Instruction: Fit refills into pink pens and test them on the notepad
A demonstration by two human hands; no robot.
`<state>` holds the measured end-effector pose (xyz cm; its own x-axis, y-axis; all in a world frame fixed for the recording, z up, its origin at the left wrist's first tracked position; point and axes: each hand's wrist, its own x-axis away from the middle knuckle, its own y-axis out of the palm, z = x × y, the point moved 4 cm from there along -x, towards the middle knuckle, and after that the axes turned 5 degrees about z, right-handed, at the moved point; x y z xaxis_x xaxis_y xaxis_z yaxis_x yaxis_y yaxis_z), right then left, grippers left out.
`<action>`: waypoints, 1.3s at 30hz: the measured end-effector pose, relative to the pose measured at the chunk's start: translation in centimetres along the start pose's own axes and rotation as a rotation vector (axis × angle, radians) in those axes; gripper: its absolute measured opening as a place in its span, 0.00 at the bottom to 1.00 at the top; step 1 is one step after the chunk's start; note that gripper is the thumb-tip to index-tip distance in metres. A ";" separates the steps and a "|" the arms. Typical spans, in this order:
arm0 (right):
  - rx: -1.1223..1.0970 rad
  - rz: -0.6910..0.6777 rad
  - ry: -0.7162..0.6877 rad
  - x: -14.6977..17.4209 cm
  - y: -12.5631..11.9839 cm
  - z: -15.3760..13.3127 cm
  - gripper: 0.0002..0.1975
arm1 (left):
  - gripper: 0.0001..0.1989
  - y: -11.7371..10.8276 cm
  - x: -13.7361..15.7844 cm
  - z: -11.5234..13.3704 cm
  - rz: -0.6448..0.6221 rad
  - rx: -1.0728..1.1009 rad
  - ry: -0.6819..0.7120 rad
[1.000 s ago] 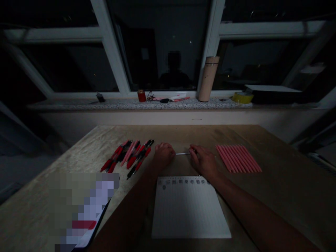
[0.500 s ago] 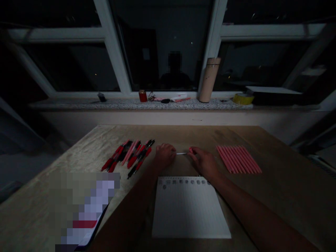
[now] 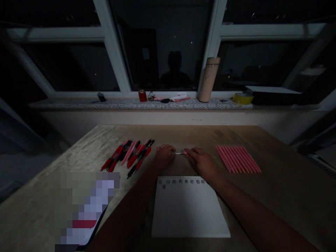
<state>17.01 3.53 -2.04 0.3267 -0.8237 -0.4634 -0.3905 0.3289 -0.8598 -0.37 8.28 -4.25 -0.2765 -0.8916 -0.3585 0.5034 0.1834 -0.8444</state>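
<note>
A thin pale stick (image 3: 179,153), perhaps a pen refill, spans the gap between my hands just beyond the notebook. My left hand (image 3: 165,156) is closed on its left end, resting close to the table. At the other end, a small pink piece (image 3: 185,152) sits between the fingertips of my right hand (image 3: 203,162); its full shape is covered by the fingers. Beside my left hand lie red, black and pink pens (image 3: 139,154) in a loose group. To the right of my right hand, several pink pens (image 3: 238,159) lie in a neat slanted row.
A spiral notebook (image 3: 190,210) with small dark drawings along its top lies between my forearms. A phone-like device (image 3: 105,206), mostly pixelated, is at the left front. On the windowsill (image 3: 118,103) stand a tan bottle (image 3: 209,80), a red jar (image 3: 142,96) and yellow tape (image 3: 242,99).
My right hand has shifted left, nearer my left hand, bringing the pink piece with it. The visible part of the stick is slightly shorter. My left hand has stayed nearly still.
</note>
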 end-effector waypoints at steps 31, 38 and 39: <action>0.150 -0.133 -0.007 -0.1 0.0 0.0 0.12 | 0.11 0.1 0.0 0.2 0.019 0.117 0.100; 0.174 -0.127 0.017 0.0 -0.4 0.4 0.13 | 0.10 0.1 0.0 0.1 0.018 0.106 0.081; 0.178 -0.124 0.025 0.0 -0.4 0.4 0.13 | 0.09 0.1 -0.1 0.1 0.018 0.104 0.085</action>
<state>17.55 3.58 -1.76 0.3408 -0.8734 -0.3480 -0.1893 0.2989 -0.9353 -0.18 8.31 -4.30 -0.3329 -0.8495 -0.4092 0.5896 0.1512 -0.7935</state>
